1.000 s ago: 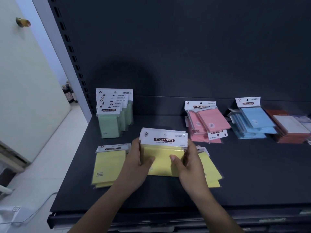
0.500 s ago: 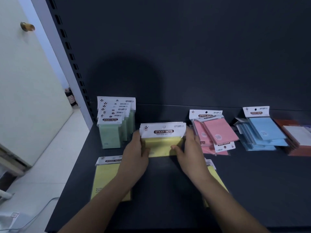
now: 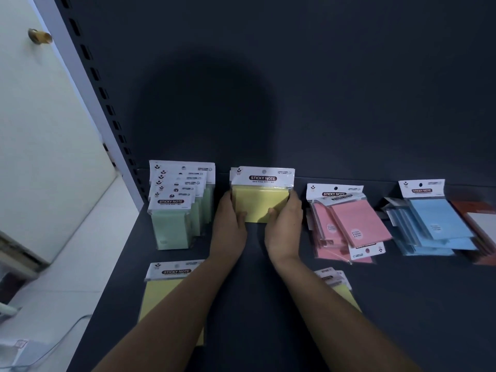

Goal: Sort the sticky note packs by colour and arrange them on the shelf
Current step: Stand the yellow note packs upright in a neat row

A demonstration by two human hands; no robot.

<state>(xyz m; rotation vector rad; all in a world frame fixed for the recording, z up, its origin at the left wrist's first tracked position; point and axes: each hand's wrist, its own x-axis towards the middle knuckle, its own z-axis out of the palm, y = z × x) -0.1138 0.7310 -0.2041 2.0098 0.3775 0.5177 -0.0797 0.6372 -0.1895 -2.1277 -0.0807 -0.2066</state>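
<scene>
An upright stack of yellow sticky note packs (image 3: 261, 200) stands at the back of the dark shelf (image 3: 402, 304). My left hand (image 3: 230, 224) grips its left side and my right hand (image 3: 284, 226) grips its right side, thumbs on the front. Green packs (image 3: 174, 216) stand in an upright row just to the left. More yellow packs lie flat at the front left (image 3: 163, 296) and, partly hidden by my right forearm, at the front right (image 3: 341, 288). Pink packs (image 3: 349, 226) and blue packs (image 3: 434, 221) lie in loose piles to the right.
Orange and white packs (image 3: 480, 224) lie at the far right edge. The shelf's back panel (image 3: 295, 89) rises right behind the stacks. A slotted upright post (image 3: 88, 84) bounds the shelf on the left, with a pale door (image 3: 40, 130) and floor beyond it.
Both hands have carried the yellow stack from the front of the shelf to the back, next to the green row, and stood it upright there.
</scene>
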